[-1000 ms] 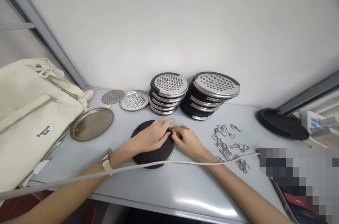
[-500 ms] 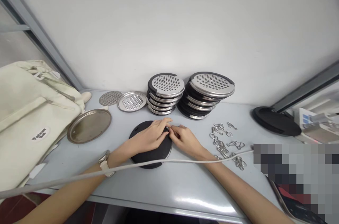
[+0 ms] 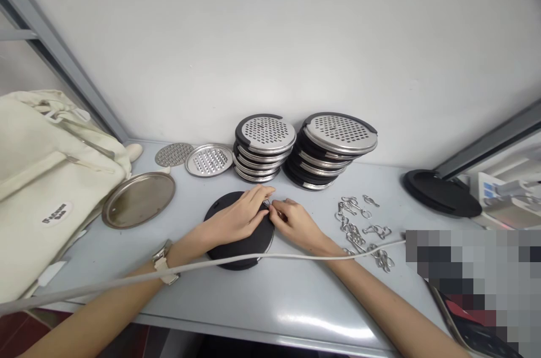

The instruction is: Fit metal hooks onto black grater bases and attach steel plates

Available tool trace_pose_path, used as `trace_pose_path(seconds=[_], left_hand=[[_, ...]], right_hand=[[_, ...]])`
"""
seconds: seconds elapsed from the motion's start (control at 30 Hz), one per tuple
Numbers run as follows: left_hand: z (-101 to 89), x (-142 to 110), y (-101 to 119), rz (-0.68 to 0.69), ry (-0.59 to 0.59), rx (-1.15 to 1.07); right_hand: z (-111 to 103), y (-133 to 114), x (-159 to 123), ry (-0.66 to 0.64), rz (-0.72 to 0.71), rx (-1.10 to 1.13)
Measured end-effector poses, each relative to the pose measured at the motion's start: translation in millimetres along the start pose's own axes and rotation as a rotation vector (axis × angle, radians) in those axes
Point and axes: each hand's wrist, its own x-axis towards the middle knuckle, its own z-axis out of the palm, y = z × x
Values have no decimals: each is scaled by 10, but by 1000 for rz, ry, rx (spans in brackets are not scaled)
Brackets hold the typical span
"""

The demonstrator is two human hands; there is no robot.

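A round black disc (image 3: 249, 248) with a thin silvery edge lies flat on the table in front of me. Across its top rests my left hand (image 3: 239, 214), its thumb on the surface and its fingers reaching over the far right rim, steadying it. Beside that rim, my right hand (image 3: 296, 222) is closed in a pinch on a small metal clip (image 3: 266, 202), part of which shows between the two hands. The fingers hide where the clip meets the disc. Several similar wire clips (image 3: 355, 234) lie loose to the right of my right hand.
Two stacks of black-rimmed graters, left (image 3: 266, 135) and right (image 3: 338, 132), stand by the wall. Left are grater plates (image 3: 209, 160), a metal plate (image 3: 139, 200) and a cream bag (image 3: 38, 177). A white cable (image 3: 291, 257) crosses in front; a black disc (image 3: 442, 194) lies right.
The view has shifted slightly. Both hands stay at the disc's rim, and a little more of the metal clip shows between them now.
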Motion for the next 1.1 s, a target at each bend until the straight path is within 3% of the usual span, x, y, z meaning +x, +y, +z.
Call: trace_pose_path(seconds=[0.5, 1.1], left_hand=[[16, -19, -36, -7, -9, 13], [-26, 11, -27, -92, -13, -145]], right_hand=[[-3, -2, 3, -4, -18, -37], [-3, 3, 5, -38, -26, 7]])
